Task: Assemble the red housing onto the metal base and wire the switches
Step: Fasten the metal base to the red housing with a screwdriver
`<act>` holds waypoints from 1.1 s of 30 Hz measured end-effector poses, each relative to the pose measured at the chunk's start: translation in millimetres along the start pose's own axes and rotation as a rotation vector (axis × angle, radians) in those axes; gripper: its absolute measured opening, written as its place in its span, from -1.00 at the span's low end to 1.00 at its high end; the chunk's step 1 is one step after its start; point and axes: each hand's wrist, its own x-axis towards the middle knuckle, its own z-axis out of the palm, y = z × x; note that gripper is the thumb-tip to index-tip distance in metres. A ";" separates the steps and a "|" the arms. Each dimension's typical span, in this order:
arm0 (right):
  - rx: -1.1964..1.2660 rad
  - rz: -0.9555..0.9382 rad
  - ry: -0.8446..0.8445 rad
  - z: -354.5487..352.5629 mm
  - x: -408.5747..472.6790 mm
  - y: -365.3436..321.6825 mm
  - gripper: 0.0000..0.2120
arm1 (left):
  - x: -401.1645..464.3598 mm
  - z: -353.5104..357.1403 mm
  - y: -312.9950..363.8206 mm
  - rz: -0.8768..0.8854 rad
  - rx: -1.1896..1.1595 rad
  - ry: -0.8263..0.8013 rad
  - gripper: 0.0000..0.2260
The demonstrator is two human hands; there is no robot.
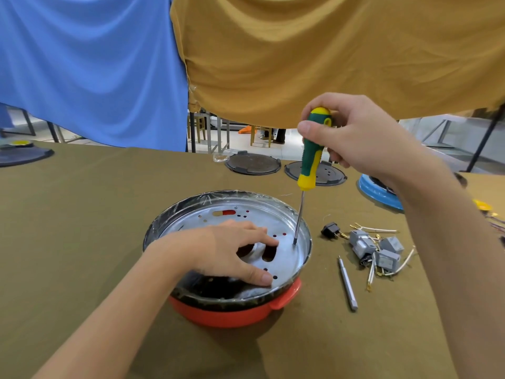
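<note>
Now | right hand [355, 132] gripping upright screwdriver [311, 160], fingers curling round handle, tip touching metal base [284, 258] | left hand [232, 253] pressing base, fingers spreading

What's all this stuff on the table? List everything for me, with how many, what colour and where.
metal base: one, silver, with holes, centre of the table, seated in the housing
red housing: one, red, under the metal base
screwdriver: one, green and yellow handle, upright, tip on the base near its right rim
screwdriver bit: one, silver, lying right of the housing
switches: a cluster, grey, with pale wires, right of the bit
black plug part: one, black, left of the switches
round plates: two, dark, far edge of the table
blue ring: one, blue, far right
tablecloth: one, olive
hanging cloths: two, blue and mustard, behind the table
left hand: one, resting on the base
right hand: one, gripping the screwdriver handle
</note>
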 end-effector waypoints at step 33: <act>-0.073 0.110 0.115 9.8 3.9 1.1 -0.64 | -2.3 -0.1 2.4 -0.018 -0.015 -0.003 -0.34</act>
